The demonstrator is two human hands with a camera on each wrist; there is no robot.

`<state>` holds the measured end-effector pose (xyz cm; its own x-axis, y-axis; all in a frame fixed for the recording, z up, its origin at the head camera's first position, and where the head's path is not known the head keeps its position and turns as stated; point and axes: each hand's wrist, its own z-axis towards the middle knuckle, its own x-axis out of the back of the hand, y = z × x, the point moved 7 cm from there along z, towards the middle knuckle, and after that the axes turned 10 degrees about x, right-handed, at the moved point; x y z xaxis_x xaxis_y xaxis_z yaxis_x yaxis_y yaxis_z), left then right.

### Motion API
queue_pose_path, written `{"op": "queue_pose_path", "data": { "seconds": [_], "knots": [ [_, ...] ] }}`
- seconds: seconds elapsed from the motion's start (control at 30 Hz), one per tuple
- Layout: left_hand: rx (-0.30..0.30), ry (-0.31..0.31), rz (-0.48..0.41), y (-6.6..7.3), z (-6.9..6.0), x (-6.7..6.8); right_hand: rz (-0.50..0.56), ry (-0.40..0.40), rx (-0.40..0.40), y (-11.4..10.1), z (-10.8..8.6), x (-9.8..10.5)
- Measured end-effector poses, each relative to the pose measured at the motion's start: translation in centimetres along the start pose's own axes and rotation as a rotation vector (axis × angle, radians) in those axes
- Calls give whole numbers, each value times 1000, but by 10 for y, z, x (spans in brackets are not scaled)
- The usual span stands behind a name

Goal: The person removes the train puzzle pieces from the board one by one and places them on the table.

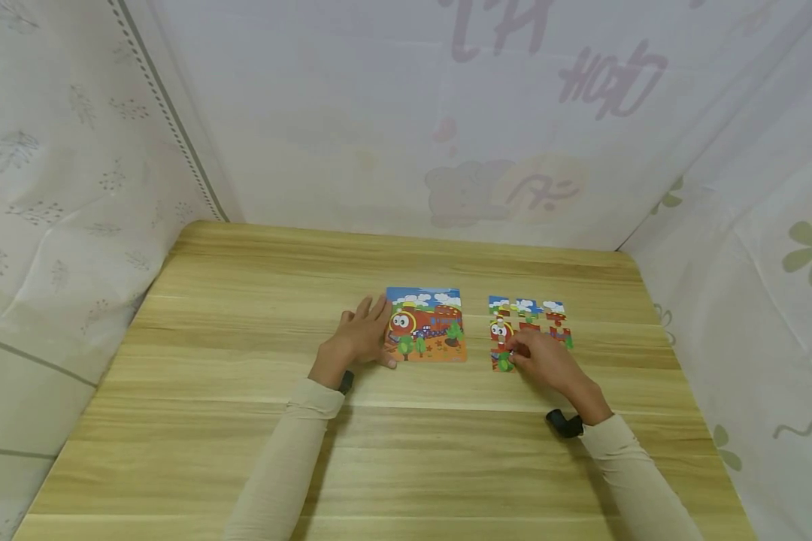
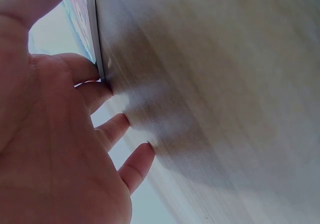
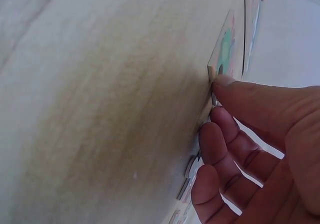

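A square train picture board (image 1: 425,327) lies on the table. My left hand (image 1: 364,334) rests at its left edge, fingers spread, thumb near the lower left corner; in the left wrist view the fingertips (image 2: 116,126) touch the tabletop beside the board's edge. To the right, several puzzle pieces (image 1: 503,305) lie in loose rows with gaps. My right hand (image 1: 546,359) bends over the lower rows, thumb and curled fingers pinching a mostly hidden puzzle piece. Beside the thumb tip is a piece with a green tree (image 3: 226,49). The hand covers part of the lower rows.
The wooden table (image 1: 243,300) meets a pale printed cloth (image 1: 311,135) at the back, with more cloth at both sides. A black wrist device (image 1: 565,424) sits at the right wrist, and another dark one (image 1: 346,382) shows at the left.
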<state>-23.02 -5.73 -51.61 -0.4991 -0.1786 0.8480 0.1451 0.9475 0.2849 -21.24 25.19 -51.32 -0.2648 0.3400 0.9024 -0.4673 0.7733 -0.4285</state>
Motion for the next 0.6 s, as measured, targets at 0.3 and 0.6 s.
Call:
{"op": "queue_pose_path", "data": {
  "seconds": [0.3, 0.6],
  "knots": [
    [-1, 1, -3, 0, -1, 0, 39, 36, -21, -4, 0, 6],
    [-5, 8, 5, 0, 0, 0, 119, 97, 55, -21, 13, 3]
  ]
}}
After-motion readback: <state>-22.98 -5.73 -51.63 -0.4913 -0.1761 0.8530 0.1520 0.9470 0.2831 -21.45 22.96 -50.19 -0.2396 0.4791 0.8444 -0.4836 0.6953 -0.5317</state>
